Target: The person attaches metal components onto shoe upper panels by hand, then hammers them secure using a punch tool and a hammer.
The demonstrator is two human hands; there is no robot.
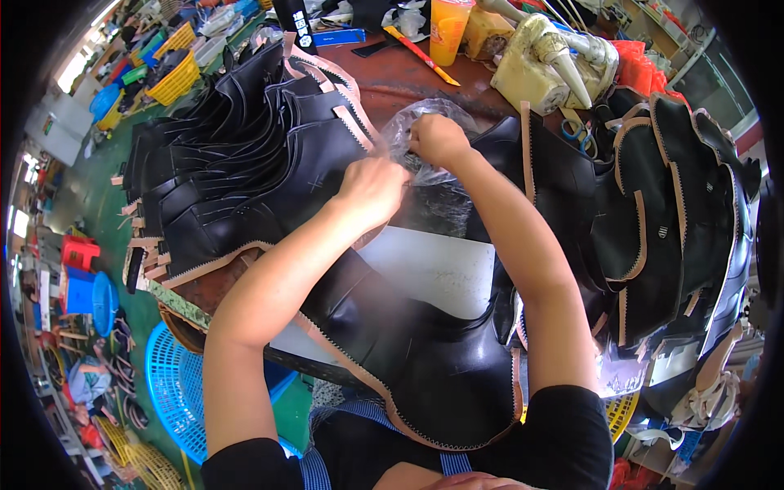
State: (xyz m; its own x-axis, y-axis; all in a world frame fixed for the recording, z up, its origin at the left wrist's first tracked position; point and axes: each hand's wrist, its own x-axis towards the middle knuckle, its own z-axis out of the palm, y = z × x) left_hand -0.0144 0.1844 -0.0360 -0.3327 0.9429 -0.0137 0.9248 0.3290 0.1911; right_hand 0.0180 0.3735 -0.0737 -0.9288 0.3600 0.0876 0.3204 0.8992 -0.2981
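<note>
My left hand (371, 188) is closed, its fingers curled and partly smeared by motion, at the edge of a clear plastic bag (445, 106). Whatever it pinches is hidden. Just right of it and a little farther away, my right hand (438, 140) is closed at the bag's crumpled film; I cannot make out what its fingers hold. A black leather boot upper (449, 384), edged with a tan zipper tape, drapes over the near table edge below my forearms. Beyond it lies a white plate (441, 265).
Stacked black uppers (237, 155) with tan zippers fill the left side, and more uppers (686, 204) hang at the right. Farther back stand a stained machine head (555, 65), an orange cup (449, 33), a cutter (420, 55) and scissors (578, 135). A blue basket (175, 392) stands lower left.
</note>
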